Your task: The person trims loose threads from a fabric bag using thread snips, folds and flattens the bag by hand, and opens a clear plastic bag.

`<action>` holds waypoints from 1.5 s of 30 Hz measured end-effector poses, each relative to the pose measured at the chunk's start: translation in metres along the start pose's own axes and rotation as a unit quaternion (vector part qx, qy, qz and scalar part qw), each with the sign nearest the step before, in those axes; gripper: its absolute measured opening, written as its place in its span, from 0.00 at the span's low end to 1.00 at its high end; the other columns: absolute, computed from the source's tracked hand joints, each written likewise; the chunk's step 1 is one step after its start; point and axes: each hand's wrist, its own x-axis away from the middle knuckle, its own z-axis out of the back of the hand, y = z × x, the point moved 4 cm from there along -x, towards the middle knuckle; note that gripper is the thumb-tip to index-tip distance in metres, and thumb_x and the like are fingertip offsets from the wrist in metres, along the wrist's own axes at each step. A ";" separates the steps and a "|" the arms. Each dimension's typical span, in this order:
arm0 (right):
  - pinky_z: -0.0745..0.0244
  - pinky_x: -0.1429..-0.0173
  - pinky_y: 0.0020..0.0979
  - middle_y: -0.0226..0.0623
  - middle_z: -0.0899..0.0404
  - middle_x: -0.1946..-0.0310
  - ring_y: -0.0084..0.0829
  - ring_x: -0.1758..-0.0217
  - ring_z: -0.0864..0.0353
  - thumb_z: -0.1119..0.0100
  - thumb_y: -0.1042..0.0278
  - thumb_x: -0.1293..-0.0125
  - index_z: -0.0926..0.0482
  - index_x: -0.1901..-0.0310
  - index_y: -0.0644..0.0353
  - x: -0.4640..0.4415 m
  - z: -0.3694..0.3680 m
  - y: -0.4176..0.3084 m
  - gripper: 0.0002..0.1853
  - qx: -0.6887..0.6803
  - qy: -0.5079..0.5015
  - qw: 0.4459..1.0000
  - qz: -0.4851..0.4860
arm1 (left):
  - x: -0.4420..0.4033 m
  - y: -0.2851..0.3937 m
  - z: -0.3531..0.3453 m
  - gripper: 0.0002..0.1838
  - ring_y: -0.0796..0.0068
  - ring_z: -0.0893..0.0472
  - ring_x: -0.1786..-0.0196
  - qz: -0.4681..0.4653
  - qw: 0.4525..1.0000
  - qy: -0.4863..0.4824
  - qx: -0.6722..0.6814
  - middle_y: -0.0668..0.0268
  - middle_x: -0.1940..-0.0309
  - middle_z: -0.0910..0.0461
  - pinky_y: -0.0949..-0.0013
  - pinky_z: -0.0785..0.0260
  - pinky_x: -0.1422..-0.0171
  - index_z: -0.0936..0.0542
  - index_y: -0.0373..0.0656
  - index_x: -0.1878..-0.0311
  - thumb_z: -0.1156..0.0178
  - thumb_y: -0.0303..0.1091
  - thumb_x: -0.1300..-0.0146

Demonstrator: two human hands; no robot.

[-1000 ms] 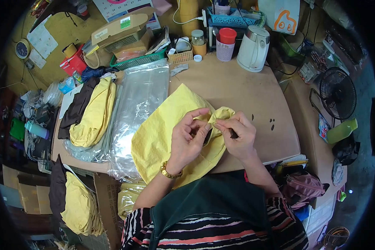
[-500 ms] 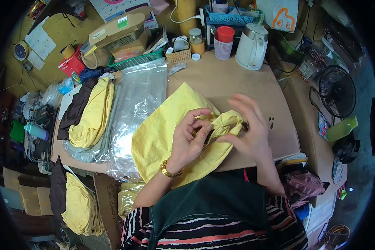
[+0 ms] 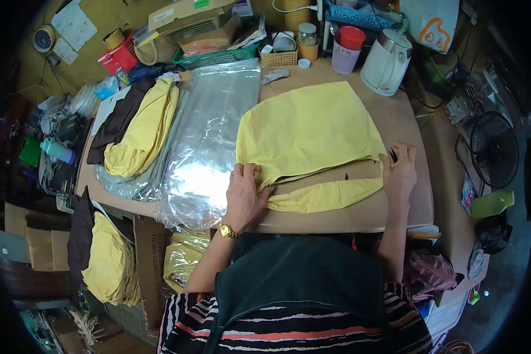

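A yellow cloth bag lies spread flat on the brown tabletop, its narrow opening facing me. Below the opening runs a broad yellow strap, curved and joined at both sides. My left hand is closed on the bag's lower left corner, a gold watch on its wrist. At the right corner, my right hand pinches the cloth where strap and bag meet. Something small and dark shows between its fingers; I cannot make out what. A dark speck sits on the table between bag and strap.
Clear plastic sleeves lie left of the bag, beside folded yellow cloth and dark brown cloth. A white kettle and a lilac cup stand behind. To the right are a black fan and a green bottle.
The bag, bunched up between my hands before, is now laid out flat with its strap toward me. My hands have moved apart to its two lower corners. The view has shifted slightly.
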 end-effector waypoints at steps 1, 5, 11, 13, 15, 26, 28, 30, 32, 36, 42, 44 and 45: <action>0.24 0.59 0.33 0.40 0.20 0.65 0.32 0.67 0.20 0.31 0.67 0.40 0.22 0.54 0.56 0.000 0.005 -0.019 0.14 -0.043 0.025 0.998 0.032 | -0.001 0.002 -0.001 0.22 0.55 0.24 0.60 -0.035 0.999 0.040 -0.008 0.57 0.63 0.26 0.58 0.30 0.57 0.26 0.41 0.54 0.28 0.30 0.50; 0.23 0.61 0.36 0.38 0.19 0.68 0.40 0.66 0.17 0.31 0.68 0.42 0.20 0.49 0.55 0.025 -0.028 -0.104 0.18 -0.318 -0.256 0.913 0.015 | -0.005 0.023 -0.001 0.11 0.52 0.25 0.61 -0.084 0.994 0.056 0.046 0.57 0.68 0.25 0.56 0.31 0.58 0.22 0.39 0.63 0.31 0.25 0.48; 0.25 0.62 0.39 0.41 0.17 0.68 0.45 0.65 0.18 0.35 0.67 0.40 0.17 0.63 0.58 0.021 -0.068 -0.152 0.06 -0.317 -0.253 0.907 0.110 | -0.005 0.053 0.033 0.14 0.58 0.23 0.64 -0.115 0.970 0.213 -0.001 0.58 0.68 0.23 0.62 0.31 0.57 0.20 0.39 0.58 0.31 0.23 0.49; 0.25 0.61 0.39 0.40 0.17 0.68 0.45 0.65 0.18 0.35 0.68 0.40 0.18 0.63 0.59 0.014 -0.060 -0.158 0.06 -0.290 -0.261 0.912 0.125 | -0.003 0.033 0.024 0.16 0.63 0.22 0.65 -0.069 0.989 0.115 0.057 0.61 0.68 0.21 0.66 0.30 0.58 0.21 0.38 0.54 0.31 0.23 0.47; 0.25 0.61 0.39 0.39 0.17 0.67 0.45 0.64 0.18 0.36 0.68 0.40 0.18 0.64 0.59 0.011 -0.062 -0.158 0.05 -0.258 -0.267 0.918 0.139 | -0.002 0.021 0.016 0.18 0.69 0.20 0.65 -0.023 0.993 0.013 0.118 0.63 0.69 0.20 0.70 0.29 0.58 0.22 0.37 0.51 0.32 0.23 0.45; 0.24 0.63 0.31 0.39 0.19 0.69 0.33 0.66 0.17 0.33 0.73 0.40 0.21 0.56 0.62 0.022 -0.047 -0.144 0.11 -0.400 -0.224 0.889 -0.003 | -0.006 0.019 0.011 0.23 0.86 0.21 0.62 0.098 0.789 -0.143 0.590 0.67 0.64 0.17 0.81 0.30 0.56 0.29 0.34 0.41 0.36 0.18 0.38; 0.25 0.63 0.30 0.39 0.20 0.70 0.32 0.67 0.18 0.32 0.74 0.41 0.20 0.58 0.62 0.027 -0.034 -0.151 0.10 -0.406 -0.234 0.883 0.040 | -0.006 0.020 0.011 0.22 0.86 0.21 0.63 0.102 0.785 -0.139 0.596 0.67 0.64 0.17 0.81 0.30 0.56 0.29 0.35 0.42 0.36 0.18 0.38; 0.25 0.64 0.29 0.39 0.21 0.70 0.30 0.68 0.19 0.31 0.75 0.42 0.20 0.59 0.63 0.033 -0.027 -0.156 0.10 -0.412 -0.241 0.875 0.084 | -0.006 0.021 0.011 0.22 0.86 0.22 0.63 0.104 0.781 -0.135 0.600 0.67 0.65 0.17 0.81 0.30 0.56 0.30 0.35 0.42 0.36 0.18 0.38; 0.26 0.65 0.28 0.37 0.23 0.70 0.29 0.70 0.20 0.30 0.76 0.43 0.19 0.64 0.64 0.036 -0.023 -0.156 0.08 -0.442 -0.225 0.863 0.094 | -0.005 0.024 0.013 0.21 0.86 0.22 0.63 0.092 0.788 -0.118 0.597 0.67 0.65 0.17 0.81 0.30 0.56 0.30 0.36 0.43 0.37 0.18 0.38; 0.28 0.67 0.29 0.35 0.25 0.69 0.29 0.71 0.22 0.31 0.76 0.43 0.19 0.68 0.65 0.038 -0.023 -0.162 0.05 -0.420 -0.220 0.876 0.087 | 0.001 0.035 0.013 0.22 0.84 0.21 0.63 0.077 0.810 -0.102 0.572 0.67 0.65 0.17 0.80 0.30 0.59 0.31 0.37 0.43 0.36 0.18 0.38; 0.29 0.67 0.29 0.34 0.27 0.70 0.29 0.72 0.25 0.35 0.79 0.42 0.23 0.66 0.64 0.039 -0.030 -0.166 0.06 -0.376 -0.204 0.896 0.121 | 0.006 0.043 0.009 0.18 0.86 0.22 0.61 0.058 0.839 -0.059 0.538 0.68 0.63 0.18 0.82 0.29 0.58 0.28 0.36 0.45 0.39 0.15 0.38; 0.28 0.65 0.32 0.34 0.26 0.70 0.31 0.71 0.23 0.37 0.80 0.41 0.26 0.66 0.63 0.041 -0.041 -0.157 0.06 -0.449 -0.208 0.868 0.038 | 0.004 0.041 0.007 0.18 0.86 0.21 0.60 0.059 0.814 -0.060 0.574 0.67 0.62 0.19 0.81 0.28 0.57 0.27 0.36 0.45 0.40 0.15 0.38; 0.28 0.65 0.32 0.34 0.26 0.70 0.31 0.71 0.23 0.37 0.80 0.41 0.26 0.66 0.63 0.041 -0.043 -0.150 0.06 -0.449 -0.207 0.868 0.039 | 0.004 0.040 0.006 0.18 0.86 0.21 0.60 0.058 0.814 -0.060 0.574 0.67 0.62 0.19 0.81 0.28 0.57 0.27 0.36 0.45 0.40 0.15 0.38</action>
